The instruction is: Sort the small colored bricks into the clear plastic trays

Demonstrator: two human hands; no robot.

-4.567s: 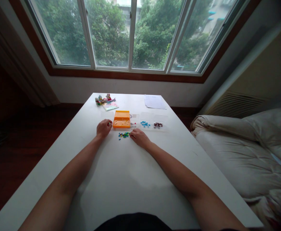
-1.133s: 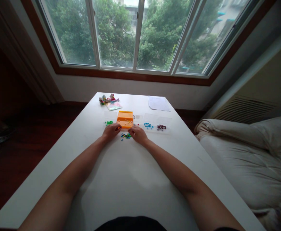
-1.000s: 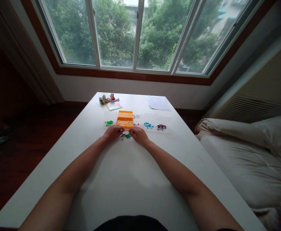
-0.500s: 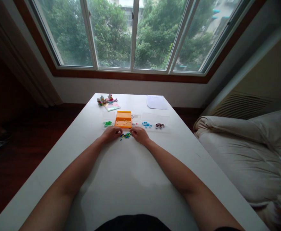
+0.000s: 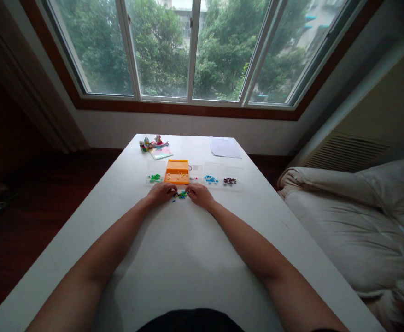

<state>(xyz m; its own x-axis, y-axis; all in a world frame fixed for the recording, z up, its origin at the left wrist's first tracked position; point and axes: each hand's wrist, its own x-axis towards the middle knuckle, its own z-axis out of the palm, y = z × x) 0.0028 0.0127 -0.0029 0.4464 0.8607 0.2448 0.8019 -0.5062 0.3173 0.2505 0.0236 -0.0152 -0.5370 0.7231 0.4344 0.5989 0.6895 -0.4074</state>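
A small pile of mixed green, blue and yellow toy pieces (image 5: 181, 195) lies on the white table between my two hands. My left hand (image 5: 161, 192) rests at the pile's left edge, its fingers curled in with the tips close together. From the right, my right hand (image 5: 200, 194) reaches to the pile, also with bent, closed fingers. Whatever either hand pinches is too small to make out. Just beyond them sits an opened orange case (image 5: 178, 164) with small pale pieces in its near half.
Clear trays hold green pieces (image 5: 155, 177) on the left, blue pieces (image 5: 210, 179) and dark brown pieces (image 5: 230, 180) on the right. Farther back are small toy figures (image 5: 146, 144), a pastel card (image 5: 161, 153) and paper sheets (image 5: 225, 147). A padded cream seat (image 5: 347, 216) stands right of the table.
Both hands have shifted slightly toward each other over the pile. The trays and orange case stay where they were.
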